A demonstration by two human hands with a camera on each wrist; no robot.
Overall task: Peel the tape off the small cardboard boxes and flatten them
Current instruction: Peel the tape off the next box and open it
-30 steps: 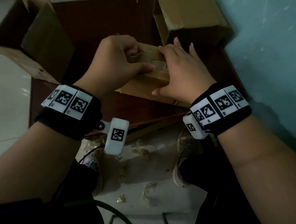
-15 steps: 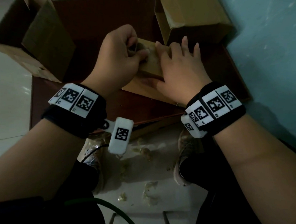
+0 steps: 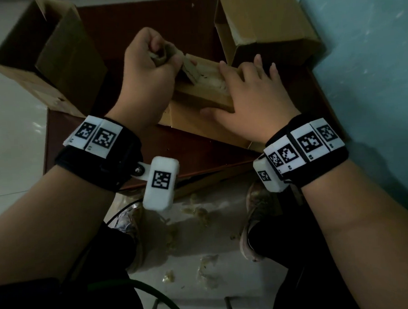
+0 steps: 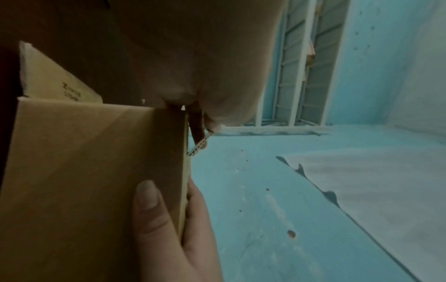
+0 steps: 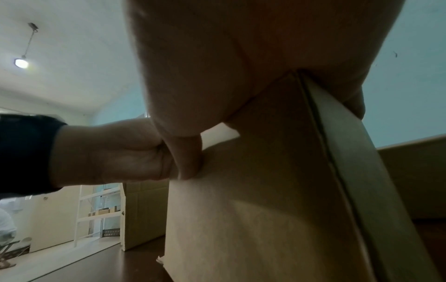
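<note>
So, going left to right: an already opened box [image 3: 49, 56] sits at the far left of the bench [image 3: 198, 152], out of the way. The left hand [image 3: 146, 72] has its fingers curled tight round a wad of peeled tape [image 3: 189, 71], which still runs down to the top of the small cardboard box [image 3: 202, 100] lying mid-bench. The right hand [image 3: 250, 102] lies flat on that box, fingers spread and straight, thumb hooked over the near edge.

To do this well I'd pull the tape low and back along the seam rather than straight up, and keep the flat hand close to the peel line so the box doesn't lift or the tape snap.

Hard to see: the lighting is dim, the left fist hides how much tape is bunched up, and I can't tell how much stays stuck under the right palm. Another box [image 3: 264, 26] sits far right.
</note>
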